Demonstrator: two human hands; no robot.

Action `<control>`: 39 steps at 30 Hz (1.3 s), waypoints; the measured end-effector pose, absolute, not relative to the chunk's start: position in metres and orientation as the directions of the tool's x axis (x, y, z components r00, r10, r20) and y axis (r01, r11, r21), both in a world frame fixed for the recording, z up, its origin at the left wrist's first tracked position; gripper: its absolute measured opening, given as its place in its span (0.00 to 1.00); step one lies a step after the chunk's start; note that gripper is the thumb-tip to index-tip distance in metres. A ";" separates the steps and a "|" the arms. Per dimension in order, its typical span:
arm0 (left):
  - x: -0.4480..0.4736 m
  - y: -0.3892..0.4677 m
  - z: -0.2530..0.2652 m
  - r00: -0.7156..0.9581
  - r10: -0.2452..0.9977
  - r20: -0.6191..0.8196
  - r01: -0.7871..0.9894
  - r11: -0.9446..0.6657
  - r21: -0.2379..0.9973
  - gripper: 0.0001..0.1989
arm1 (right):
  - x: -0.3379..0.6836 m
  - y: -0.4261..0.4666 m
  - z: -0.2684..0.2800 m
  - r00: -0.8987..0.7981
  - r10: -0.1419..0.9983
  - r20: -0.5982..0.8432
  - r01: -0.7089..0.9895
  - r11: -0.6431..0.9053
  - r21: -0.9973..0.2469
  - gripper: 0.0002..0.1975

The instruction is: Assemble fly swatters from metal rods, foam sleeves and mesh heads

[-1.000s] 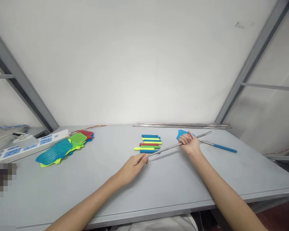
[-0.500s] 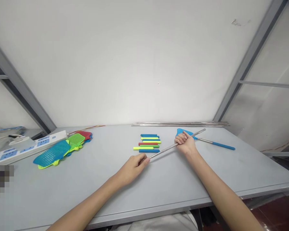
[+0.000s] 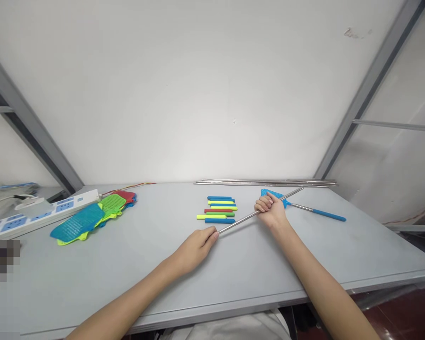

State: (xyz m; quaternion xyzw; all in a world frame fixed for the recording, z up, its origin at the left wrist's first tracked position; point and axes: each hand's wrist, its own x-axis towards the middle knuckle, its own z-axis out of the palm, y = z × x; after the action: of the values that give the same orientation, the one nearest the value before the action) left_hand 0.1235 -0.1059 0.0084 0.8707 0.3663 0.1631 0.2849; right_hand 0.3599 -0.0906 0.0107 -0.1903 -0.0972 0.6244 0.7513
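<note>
A thin metal rod [image 3: 239, 222] slants between my two hands above the grey table. My left hand [image 3: 197, 244] is closed on its near end, thumb and fingers pressed together. Further along, my right hand [image 3: 270, 210] wraps round the rod, whose far end sticks out past the fist to the upper right. Just behind my right hand lies a fly swatter [image 3: 304, 208] with a blue head, metal shaft and blue handle; part of its head is hidden. Several coloured handle tubes [image 3: 219, 211], blue, yellow, green and red, lie side by side between and beyond my hands.
Several metal rods [image 3: 265, 182] lie along the wall at the table's back. Overlapping swatter heads [image 3: 78, 224] in blue, green and red rest at the left, beside a white power strip [image 3: 49, 215] with a plug in it. A pixelated patch covers the left edge.
My right hand has shifted slightly left along the rod. Both hands still hold it, and the view has moved a little.
</note>
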 end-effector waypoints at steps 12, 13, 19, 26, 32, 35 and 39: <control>0.115 -0.108 -0.006 0.706 0.703 0.087 0.580 -0.644 0.499 0.15 | 0.324 -0.105 0.023 0.445 0.895 -0.002 -0.795 0.395 -0.461 0.17; 0.115 -0.107 -0.006 0.709 0.700 0.087 0.573 -0.644 0.507 0.15 | 0.322 -0.107 0.026 0.453 0.891 0.022 -0.786 0.411 -0.462 0.18; 0.112 -0.106 -0.006 0.728 0.682 0.075 0.554 -0.648 0.522 0.16 | 0.314 -0.117 0.033 0.467 0.872 0.146 -0.742 0.476 -0.472 0.19; 0.113 -0.105 -0.007 0.723 0.689 0.058 0.563 -0.636 0.528 0.17 | 0.304 -0.114 0.025 0.463 0.879 0.117 -0.742 0.456 -0.491 0.20; 0.113 -0.103 -0.009 0.727 0.683 0.068 0.560 -0.647 0.517 0.17 | 0.302 -0.110 0.021 0.471 0.879 0.079 -0.762 0.450 -0.465 0.20; 0.113 -0.103 -0.010 0.725 0.685 0.066 0.567 -0.649 0.508 0.17 | 0.302 -0.109 0.020 0.471 0.879 0.070 -0.763 0.446 -0.468 0.20; 0.114 -0.102 -0.011 0.728 0.682 0.070 0.567 -0.657 0.496 0.16 | 0.300 -0.110 0.018 0.494 0.867 0.069 -0.747 0.463 -0.477 0.20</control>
State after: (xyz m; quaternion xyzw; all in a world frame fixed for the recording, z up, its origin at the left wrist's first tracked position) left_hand 0.1136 -0.1020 -0.0111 0.9015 0.3464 0.1262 0.2267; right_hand 0.3001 -0.1100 0.0184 -0.1963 -0.1530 0.4793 0.8416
